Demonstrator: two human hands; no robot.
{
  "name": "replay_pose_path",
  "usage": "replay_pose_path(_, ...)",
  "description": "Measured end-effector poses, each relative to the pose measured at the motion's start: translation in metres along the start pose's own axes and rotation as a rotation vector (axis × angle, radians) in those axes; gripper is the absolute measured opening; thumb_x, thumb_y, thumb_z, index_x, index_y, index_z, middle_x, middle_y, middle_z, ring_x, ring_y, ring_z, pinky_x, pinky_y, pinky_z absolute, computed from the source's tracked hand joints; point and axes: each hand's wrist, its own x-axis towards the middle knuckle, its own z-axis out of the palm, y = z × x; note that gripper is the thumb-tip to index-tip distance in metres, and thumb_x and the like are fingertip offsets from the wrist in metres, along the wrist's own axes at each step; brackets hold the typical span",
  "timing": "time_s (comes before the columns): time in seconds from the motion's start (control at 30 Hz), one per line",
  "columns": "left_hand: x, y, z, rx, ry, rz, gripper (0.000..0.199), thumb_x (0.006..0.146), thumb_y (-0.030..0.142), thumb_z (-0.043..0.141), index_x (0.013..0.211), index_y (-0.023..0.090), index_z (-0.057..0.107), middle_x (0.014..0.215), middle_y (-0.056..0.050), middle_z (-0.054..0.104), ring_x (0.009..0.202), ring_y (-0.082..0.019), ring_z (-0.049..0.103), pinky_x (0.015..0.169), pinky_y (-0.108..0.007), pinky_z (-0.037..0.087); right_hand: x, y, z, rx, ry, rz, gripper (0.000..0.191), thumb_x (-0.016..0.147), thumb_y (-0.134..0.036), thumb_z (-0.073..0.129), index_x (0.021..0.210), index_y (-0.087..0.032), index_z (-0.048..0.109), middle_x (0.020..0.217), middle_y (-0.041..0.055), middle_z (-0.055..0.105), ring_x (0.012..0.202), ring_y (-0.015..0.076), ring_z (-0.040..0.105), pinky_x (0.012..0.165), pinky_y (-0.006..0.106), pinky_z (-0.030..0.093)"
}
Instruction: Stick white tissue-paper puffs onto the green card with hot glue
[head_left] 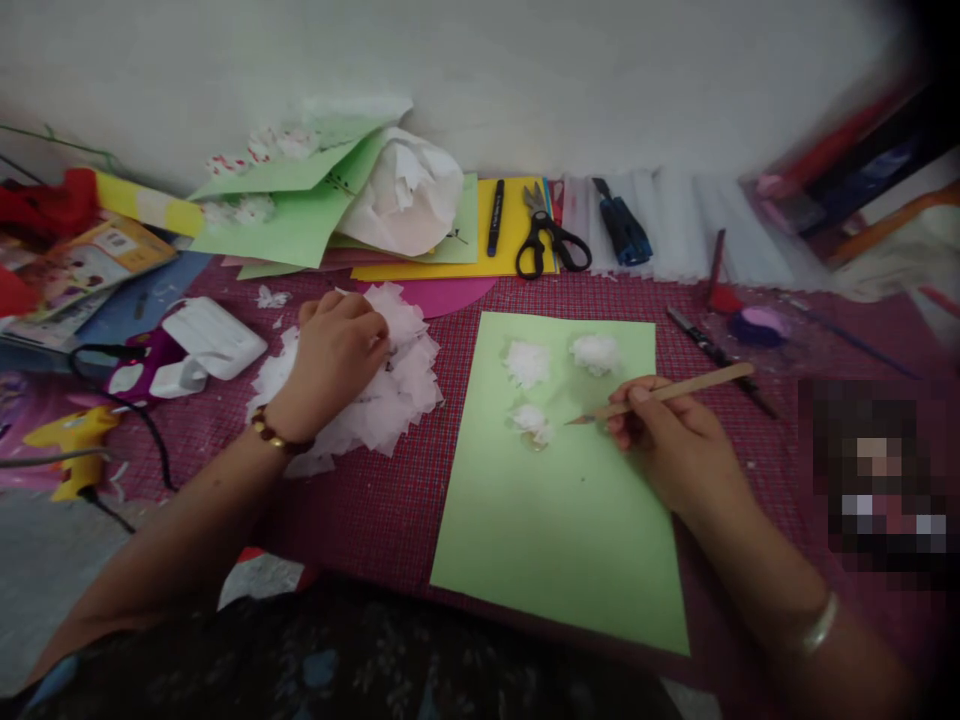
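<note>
My left hand [341,345] rests on a heap of thin white paper squares [401,385], its fingers curled down. Whatever its fingertips hold is hidden. In my right hand [671,430] is a wooden pencil [690,384], held slanted with the sharpened tip pointing left. A light green paper sheet [555,560] lies beneath that hand. Three tufts of crumpled white paper sit on its upper half: an upper left tuft [527,362], an upper right tuft [596,353] and a lower tuft [529,420]. The pencil tip is just right of the lower tuft, apart from it.
Black-handled scissors [551,235] and a black marker [496,218] lie on yellow paper at the back. Folded green sheets [300,215] lean by the wall. A yellow glue gun [75,445] and its cord are at left. A dark pen [720,360] lies right of the sheet.
</note>
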Motion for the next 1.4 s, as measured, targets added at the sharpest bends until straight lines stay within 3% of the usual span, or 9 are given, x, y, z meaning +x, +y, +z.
replay_pose_path(0.23,-0.032,-0.001,-0.023,-0.134,0.134,0.048,0.024,0.097,0.035,0.050,0.088,0.025,0.070,0.104,-0.007,0.067,0.106,-0.027,0.055,0.096,-0.049,0.036,-0.002,-0.006,0.004,0.002,0.005,0.008,0.017,0.087,-0.034,0.067,0.074,-0.022,0.067,0.060,0.0012,0.059,0.050,0.0131,0.053,0.045,0.028,0.038)
replay_pose_path(0.37,-0.048,0.005,-0.024,-0.174,0.096,0.084,0.021,0.097,0.034,0.054,0.087,0.024,0.070,0.102,-0.007,0.068,0.103,-0.027,0.055,0.095,-0.048,0.037,-0.003,-0.008,0.006,0.025,0.008,0.022,0.016,0.086,-0.032,0.068,0.074,-0.021,0.067,0.058,0.0017,0.060,0.049,0.0116,0.052,0.046,0.027,0.038)
replay_pose_path(0.5,-0.043,0.016,-0.013,-0.245,-0.047,0.130,0.022,0.096,0.031,0.050,0.088,0.021,0.068,0.097,-0.007,0.068,0.097,-0.025,0.058,0.090,-0.042,0.042,-0.003,-0.006,0.006,0.029,0.013,0.004,0.016,0.086,-0.032,0.068,0.074,-0.022,0.067,0.058,0.0007,0.061,0.048,0.0117,0.052,0.046,0.027,0.038)
replay_pose_path(0.7,-0.027,0.028,0.006,-0.311,-0.196,0.102,0.023,0.088,0.031,0.057,0.107,0.019,0.063,0.099,-0.010,0.065,0.086,-0.024,0.059,0.078,-0.037,0.048,-0.003,-0.004,0.004,0.029,-0.014,-0.027,0.016,0.089,-0.030,0.065,0.076,-0.021,0.067,0.059,0.0005,0.061,0.049,0.0108,0.053,0.046,0.027,0.037)
replay_pose_path(0.93,-0.024,0.025,0.010,-0.399,-0.198,0.052,0.015,0.085,0.030,0.059,0.091,0.019,0.066,0.098,-0.009,0.060,0.079,-0.021,0.057,0.076,-0.036,0.047,-0.003,-0.005,0.004,0.026,-0.036,-0.019,0.016,0.091,-0.029,0.064,0.077,-0.021,0.067,0.060,-0.0008,0.062,0.048,0.0092,0.053,0.046,0.026,0.037)
replay_pose_path(1.1,-0.026,0.028,-0.007,-0.576,-0.137,-0.025,0.017,0.085,0.032,0.059,0.078,0.019,0.069,0.093,-0.008,0.064,0.076,-0.018,0.057,0.075,-0.035,0.046,-0.001,-0.003,0.004,0.010,-0.050,-0.053,0.018,0.090,-0.036,0.065,0.077,-0.023,0.066,0.059,-0.0018,0.062,0.048,0.0106,0.052,0.045,0.026,0.036)
replay_pose_path(1.17,-0.027,0.037,-0.020,-0.756,-0.160,-0.104,0.019,0.085,0.035,0.062,0.076,0.020,0.068,0.081,-0.004,0.064,0.068,-0.015,0.054,0.066,-0.032,0.043,-0.001,-0.004,0.003,0.019,-0.061,-0.109,0.017,0.091,-0.038,0.064,0.081,-0.024,0.066,0.059,-0.0028,0.062,0.047,0.0108,0.051,0.045,0.026,0.036)
replay_pose_path(1.27,-0.025,0.060,-0.037,-1.101,-0.302,-0.215,0.020,0.085,0.038,0.064,0.075,0.021,0.066,0.065,0.001,0.059,0.057,-0.011,0.047,0.053,-0.026,0.036,-0.008,-0.009,0.007,0.050,-0.084,-0.226,0.014,0.096,-0.037,0.059,0.092,-0.025,0.065,0.064,-0.0033,0.066,0.048,0.0109,0.053,0.047,0.026,0.039)
replay_pose_path(1.4,-0.018,0.103,-0.041,-1.332,-0.457,-0.149,0.019,0.084,0.035,0.066,0.072,0.019,0.065,0.059,0.003,0.055,0.051,-0.008,0.044,0.048,-0.022,0.034,-0.024,-0.016,0.020,-0.054,-0.171,-0.273,0.013,0.094,-0.035,0.063,0.090,-0.023,0.063,0.076,-0.0014,0.069,0.061,0.0107,0.060,0.058,0.026,0.046)
